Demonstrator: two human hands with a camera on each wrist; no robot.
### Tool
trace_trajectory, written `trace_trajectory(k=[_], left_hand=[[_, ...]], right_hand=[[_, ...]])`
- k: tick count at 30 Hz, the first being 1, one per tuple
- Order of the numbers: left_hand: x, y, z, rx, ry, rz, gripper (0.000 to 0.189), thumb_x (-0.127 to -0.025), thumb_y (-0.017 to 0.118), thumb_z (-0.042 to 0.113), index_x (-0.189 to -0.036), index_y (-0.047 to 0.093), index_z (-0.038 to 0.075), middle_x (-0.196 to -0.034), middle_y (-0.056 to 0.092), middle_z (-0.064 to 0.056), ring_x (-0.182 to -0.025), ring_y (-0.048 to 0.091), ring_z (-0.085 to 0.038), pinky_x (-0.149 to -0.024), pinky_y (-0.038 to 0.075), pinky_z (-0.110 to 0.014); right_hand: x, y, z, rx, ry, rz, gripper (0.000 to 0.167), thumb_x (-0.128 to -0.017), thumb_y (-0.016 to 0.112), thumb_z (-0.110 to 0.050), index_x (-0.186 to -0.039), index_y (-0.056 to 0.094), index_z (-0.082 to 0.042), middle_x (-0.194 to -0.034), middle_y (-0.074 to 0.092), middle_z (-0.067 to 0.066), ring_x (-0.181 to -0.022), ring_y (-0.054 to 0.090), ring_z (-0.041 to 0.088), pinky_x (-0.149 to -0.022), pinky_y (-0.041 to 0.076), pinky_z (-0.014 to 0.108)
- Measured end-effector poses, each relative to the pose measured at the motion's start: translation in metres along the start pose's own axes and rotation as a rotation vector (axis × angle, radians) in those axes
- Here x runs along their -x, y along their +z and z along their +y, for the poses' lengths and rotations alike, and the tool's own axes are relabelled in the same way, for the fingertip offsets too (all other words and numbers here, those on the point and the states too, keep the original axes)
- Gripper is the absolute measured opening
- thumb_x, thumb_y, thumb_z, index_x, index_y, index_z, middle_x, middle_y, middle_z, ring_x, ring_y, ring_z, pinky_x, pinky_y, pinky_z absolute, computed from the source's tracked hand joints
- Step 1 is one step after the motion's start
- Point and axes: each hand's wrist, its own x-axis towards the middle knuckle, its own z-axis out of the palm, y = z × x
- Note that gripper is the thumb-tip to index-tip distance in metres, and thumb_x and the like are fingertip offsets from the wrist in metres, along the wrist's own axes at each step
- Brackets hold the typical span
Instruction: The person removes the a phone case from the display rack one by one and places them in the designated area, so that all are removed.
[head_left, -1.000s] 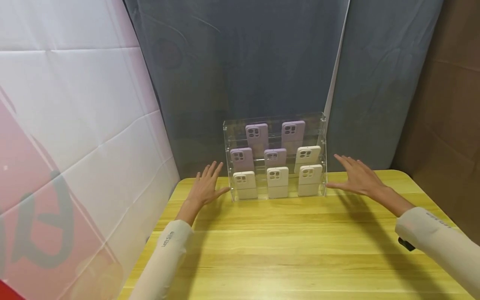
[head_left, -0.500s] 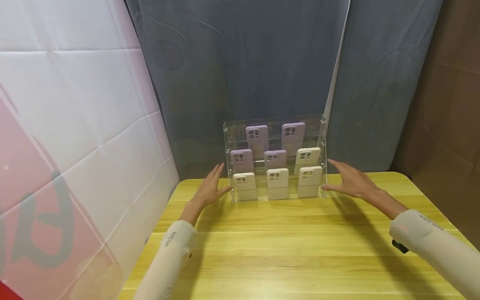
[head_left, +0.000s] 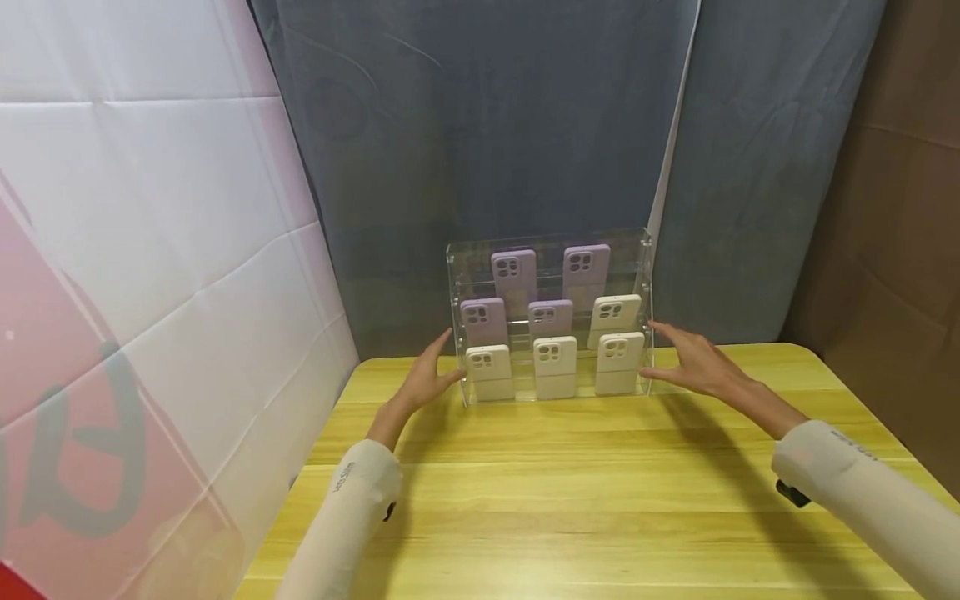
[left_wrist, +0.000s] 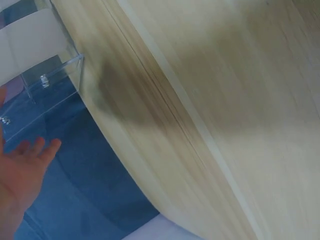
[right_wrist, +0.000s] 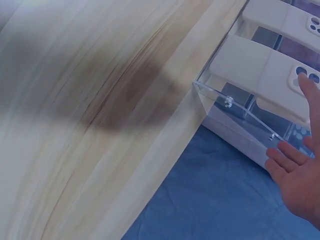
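A clear acrylic display rack (head_left: 551, 242) stands at the table's back edge with tiered shelves. Purple phone cases (head_left: 516, 283) fill the top tier and part of the middle one. White phone cases (head_left: 555, 379) line the bottom tier, and one more white case (head_left: 615, 312) sits at middle right. My left hand (head_left: 422, 383) is at the rack's left side, thumb toward the front edge. On the opposite side, my right hand (head_left: 701, 364) has its fingers extended along the panel. In both wrist views the left hand (left_wrist: 22, 177) and right hand (right_wrist: 300, 182) have straight fingers; firm contact is unclear.
The yellow wood-grain table (head_left: 570, 492) stretches in front of the rack. Dark grey fabric (head_left: 525, 125) hangs behind it. A white printed sheet (head_left: 187, 208) borders the left side, and a brown sheet (head_left: 892, 225) the right.
Both hands have moved inward, from beside the rack to its two side panels, and their spread fingers have drawn closer together. The rack and the phone cases have stayed in place.
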Motion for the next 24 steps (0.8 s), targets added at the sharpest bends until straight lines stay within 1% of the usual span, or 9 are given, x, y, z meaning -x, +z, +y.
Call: trace_trajectory(k=[2,5,7,9,13,18,24], left_hand=[[-0.001,0.001,0.0,0.025,-0.013,0.003,0.089,-0.098,0.073,0.021,-0.166,0.016,0.008,-0.169,0.022,-0.024,-0.151,0.026,-0.049,-0.125,0.025,-0.064],[-0.001,0.002,0.001,0.076,-0.028,0.008,0.089,-0.098,0.074,0.018,-0.166,0.017,0.008,-0.169,0.022,-0.023,-0.148,0.032,-0.052,-0.121,0.034,-0.064],[-0.002,0.003,0.001,0.113,-0.031,0.008,0.089,-0.098,0.073,0.015,-0.166,0.017,0.009,-0.168,0.023,-0.025,-0.146,0.036,-0.053,-0.118,0.04,-0.063],[-0.003,0.003,0.001,0.141,-0.03,0.009,0.089,-0.098,0.072,0.014,-0.167,0.016,0.01,-0.167,0.024,-0.027,-0.145,0.037,-0.053,-0.115,0.043,-0.062],[-0.004,0.004,0.0,0.178,-0.023,0.012,0.089,-0.098,0.071,0.01,-0.167,0.015,0.013,-0.165,0.025,-0.03,-0.144,0.038,-0.052,-0.114,0.043,-0.063],[-0.005,0.008,-0.003,0.204,-0.012,0.013,0.091,-0.098,0.07,0.006,-0.168,0.013,0.017,-0.165,0.027,-0.029,-0.141,0.043,-0.054,-0.116,0.04,-0.067],[-0.008,0.014,-0.006,0.249,0.065,0.02,0.09,-0.098,0.065,-0.003,-0.168,0.01,0.012,-0.157,0.038,-0.033,-0.137,0.048,-0.054,-0.117,0.042,-0.062]], right_hand=[[0.0,0.002,-0.001,-0.02,-0.011,0.013,0.093,-0.09,0.082,-0.041,-0.159,0.035,0.001,-0.153,0.045,0.034,-0.135,0.048,0.054,-0.105,0.045,0.074],[-0.001,0.004,-0.002,-0.048,-0.036,0.035,0.086,-0.092,0.081,-0.033,-0.157,0.037,0.002,-0.146,0.052,0.035,-0.131,0.054,0.053,-0.101,0.05,0.072],[-0.002,0.005,-0.002,-0.062,-0.056,0.052,0.08,-0.093,0.08,-0.028,-0.155,0.04,0.004,-0.142,0.055,0.036,-0.128,0.056,0.052,-0.098,0.052,0.07],[-0.003,0.005,-0.003,-0.067,-0.073,0.071,0.075,-0.094,0.079,-0.023,-0.153,0.042,0.005,-0.138,0.058,0.036,-0.125,0.059,0.052,-0.096,0.055,0.069],[-0.005,0.005,-0.003,-0.071,-0.085,0.1,0.068,-0.094,0.078,-0.015,-0.15,0.046,0.005,-0.134,0.062,0.034,-0.12,0.063,0.05,-0.092,0.057,0.067],[-0.008,0.01,-0.003,-0.072,-0.096,0.114,0.063,-0.094,0.077,-0.013,-0.148,0.049,0.005,-0.13,0.065,0.033,-0.116,0.065,0.05,-0.091,0.058,0.066],[-0.01,0.016,-0.004,-0.084,-0.123,0.143,0.055,-0.097,0.073,-0.011,-0.145,0.051,0.004,-0.124,0.068,0.032,-0.109,0.069,0.048,-0.087,0.06,0.065]])
